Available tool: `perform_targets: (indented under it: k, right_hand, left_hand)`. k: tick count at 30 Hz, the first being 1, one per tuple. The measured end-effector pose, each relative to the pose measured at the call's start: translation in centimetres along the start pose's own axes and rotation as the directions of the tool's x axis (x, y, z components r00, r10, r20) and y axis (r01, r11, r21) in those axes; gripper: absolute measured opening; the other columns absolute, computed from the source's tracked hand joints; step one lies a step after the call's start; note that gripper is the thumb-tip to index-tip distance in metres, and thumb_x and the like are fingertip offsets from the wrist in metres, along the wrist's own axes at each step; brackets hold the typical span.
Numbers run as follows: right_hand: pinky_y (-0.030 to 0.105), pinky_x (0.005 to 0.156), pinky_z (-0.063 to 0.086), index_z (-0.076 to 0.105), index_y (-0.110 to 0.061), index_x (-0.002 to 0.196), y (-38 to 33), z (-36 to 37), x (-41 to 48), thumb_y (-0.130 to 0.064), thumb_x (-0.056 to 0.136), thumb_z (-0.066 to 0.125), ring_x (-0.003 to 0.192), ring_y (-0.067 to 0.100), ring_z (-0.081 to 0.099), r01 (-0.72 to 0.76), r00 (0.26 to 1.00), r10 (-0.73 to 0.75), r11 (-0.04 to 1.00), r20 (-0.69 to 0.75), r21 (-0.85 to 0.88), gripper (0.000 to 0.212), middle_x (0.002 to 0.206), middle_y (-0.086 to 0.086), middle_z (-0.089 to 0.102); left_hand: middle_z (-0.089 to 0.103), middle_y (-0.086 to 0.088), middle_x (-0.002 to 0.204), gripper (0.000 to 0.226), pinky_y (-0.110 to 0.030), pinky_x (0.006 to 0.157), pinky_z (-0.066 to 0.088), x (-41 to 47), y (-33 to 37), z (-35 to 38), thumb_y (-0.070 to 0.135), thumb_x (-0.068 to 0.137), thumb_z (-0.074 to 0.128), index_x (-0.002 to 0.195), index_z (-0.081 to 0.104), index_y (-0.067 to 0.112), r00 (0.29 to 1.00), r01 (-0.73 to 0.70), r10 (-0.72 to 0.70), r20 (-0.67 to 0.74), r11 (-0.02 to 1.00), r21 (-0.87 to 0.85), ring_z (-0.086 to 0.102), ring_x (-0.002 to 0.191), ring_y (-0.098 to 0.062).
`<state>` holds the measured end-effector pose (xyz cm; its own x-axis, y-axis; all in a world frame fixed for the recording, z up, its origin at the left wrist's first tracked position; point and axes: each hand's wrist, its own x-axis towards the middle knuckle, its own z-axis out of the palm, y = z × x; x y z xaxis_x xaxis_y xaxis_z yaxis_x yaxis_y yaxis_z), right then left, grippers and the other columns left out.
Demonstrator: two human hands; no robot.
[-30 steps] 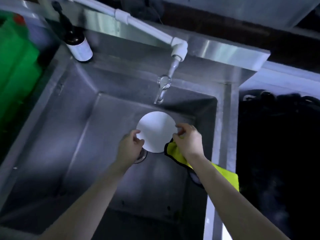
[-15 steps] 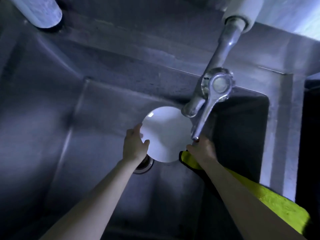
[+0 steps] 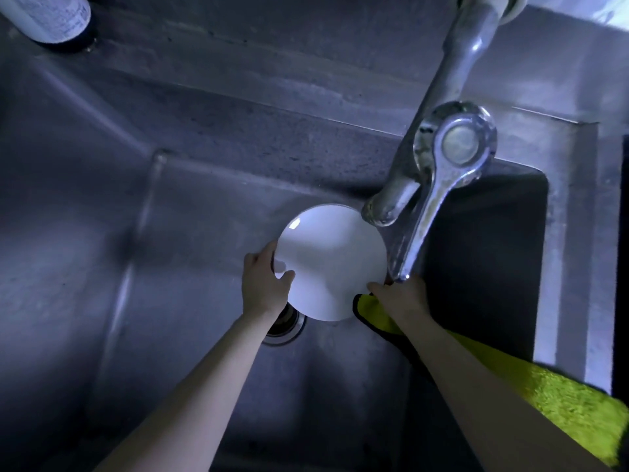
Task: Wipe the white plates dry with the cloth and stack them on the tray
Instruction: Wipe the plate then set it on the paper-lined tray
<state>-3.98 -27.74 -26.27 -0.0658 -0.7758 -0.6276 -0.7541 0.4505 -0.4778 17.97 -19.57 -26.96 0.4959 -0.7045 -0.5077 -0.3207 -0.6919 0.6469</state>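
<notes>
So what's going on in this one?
A person holds a white plate over the sink, below the tap. The left hand grips its left rim, thumb on top; the right hand holds the opposite rim with the yellow-green cloth bunched under it and trailing along the forearm. No tray is in view.

Plate (image 3: 332, 260) over sink (image 3: 204, 206), below faucet (image 3: 439, 165).

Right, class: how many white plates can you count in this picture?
1. The white plate is held over the sink, left hand and right hand on opposite edges. Others could be hidden beneath it.
</notes>
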Motion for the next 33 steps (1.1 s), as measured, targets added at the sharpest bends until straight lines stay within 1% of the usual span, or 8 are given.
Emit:
perform_targets:
  k: [4,6,11,15,19,25,30,33]
  right_hand:
    - [0.001,0.051,0.035,0.055,-0.028,0.106,-0.2,-0.4,-0.8,-0.015,0.075,0.078,0.082,0.013,0.060,0.061,0.998,-0.060,0.998,0.017,-0.009,0.040,0.079,-0.021,0.055]
    - [0.002,0.046,0.036,0.055,-0.030,0.119,-0.3,-0.8,-1.7,-0.014,0.077,0.077,0.075,0.005,0.055,0.074,0.997,-0.074,0.997,0.014,0.030,0.050,0.080,-0.023,0.053]
    - [0.013,0.059,0.039,0.056,-0.029,0.126,-0.8,-2.6,-5.8,-0.015,0.079,0.077,0.085,0.012,0.057,0.072,0.997,-0.071,0.985,-0.011,0.155,0.054,0.085,-0.018,0.056]
    - [0.010,0.060,0.042,0.059,-0.037,0.117,-0.7,-4.3,-10.3,-0.017,0.078,0.079,0.080,0.004,0.058,0.086,0.996,-0.078,0.954,-0.041,0.287,0.049,0.086,-0.014,0.061]
    - [0.020,0.073,0.047,0.060,-0.048,0.103,-1.1,-6.7,-14.9,-0.020,0.078,0.080,0.083,0.007,0.063,0.152,0.988,-0.141,0.910,-0.057,0.385,0.043,0.084,-0.009,0.066]
    - [0.041,0.087,0.054,0.068,-0.035,0.114,-2.3,-11.8,-21.5,-0.027,0.079,0.078,0.090,0.019,0.067,0.243,0.969,-0.239,0.877,-0.062,0.415,0.037,0.089,0.002,0.072]
    - [0.030,0.081,0.050,0.070,-0.033,0.107,-3.6,-18.2,-27.1,-0.039,0.071,0.083,0.086,0.002,0.065,0.319,0.946,-0.266,0.873,-0.188,0.368,0.038,0.085,-0.010,0.069]
    - [0.034,0.083,0.055,0.079,-0.027,0.088,-5.1,-23.3,-30.6,-0.031,0.074,0.083,0.090,0.012,0.070,0.379,0.925,-0.334,0.815,-0.179,0.438,0.015,0.085,-0.008,0.075]
  left_hand:
    - [0.063,-0.012,0.115,0.052,-0.007,0.073,0.036,0.2,0.0,-0.5,0.009,0.084,0.071,0.133,0.057,0.022,0.999,0.052,-0.051,0.015,0.996,-0.069,0.042,0.090,0.001]
    - [0.065,-0.009,0.121,0.055,-0.030,0.089,0.049,-0.3,0.2,-1.1,0.008,0.083,0.072,0.134,0.057,0.023,0.996,0.082,-0.075,0.050,0.981,-0.176,0.056,0.109,-0.016]
    - [0.067,0.014,0.122,0.054,-0.028,0.080,0.052,-4.5,1.6,-3.6,0.021,0.074,0.068,0.116,0.055,0.054,0.994,0.078,-0.032,0.106,0.879,-0.471,0.065,0.112,-0.011]
    - [0.063,0.022,0.132,0.055,-0.031,0.073,0.061,-8.7,2.6,-5.2,0.028,0.081,0.066,0.127,0.055,0.056,0.990,0.093,-0.004,0.142,0.777,-0.623,0.065,0.116,-0.007]
    - [0.050,0.014,0.151,0.063,-0.055,0.107,0.047,-13.3,3.6,-6.5,0.040,0.080,0.069,0.136,0.048,0.059,0.990,0.117,-0.023,0.136,0.668,-0.735,0.052,0.137,-0.016]
    - [0.059,0.010,0.143,0.049,-0.044,0.108,0.048,-20.2,8.0,-8.1,0.011,0.105,0.053,0.132,0.050,0.052,0.998,-0.022,-0.035,-0.054,0.593,-0.805,0.058,0.130,-0.017]
    - [0.070,0.024,0.118,0.049,-0.036,0.096,0.053,-25.9,12.3,-10.3,0.009,0.106,0.047,0.131,0.051,0.052,0.988,-0.102,-0.040,-0.149,0.554,-0.827,0.066,0.107,0.000]
    - [0.067,0.020,0.124,0.052,-0.035,0.090,0.055,-29.2,14.7,-11.5,0.010,0.105,0.047,0.131,0.051,0.055,0.979,-0.171,-0.008,-0.205,0.520,-0.837,0.065,0.108,-0.006]
